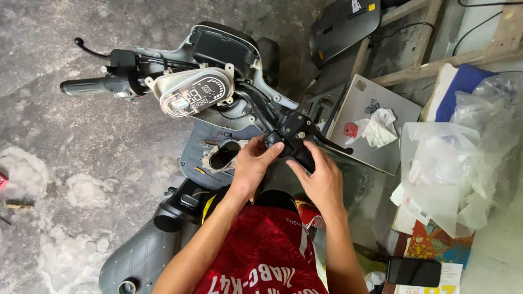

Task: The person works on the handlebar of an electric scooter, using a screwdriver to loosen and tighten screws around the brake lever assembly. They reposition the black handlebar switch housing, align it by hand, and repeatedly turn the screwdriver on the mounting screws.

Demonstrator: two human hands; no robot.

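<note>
At frame centre: left hand [251,166] grips black switch housing [291,136] | right hand [321,179] wraps the handlebar grip [303,159] | speedometer [192,92] upper left, loose.

Even, soft daylight lit scene; shadows were faint, pooled under scooter body [218,158]. Mild glare sat on clear plastic bags [463,158] at right. Focus was sharp centrally; edges showed slight wide-angle stretch. No motion blur.
</note>
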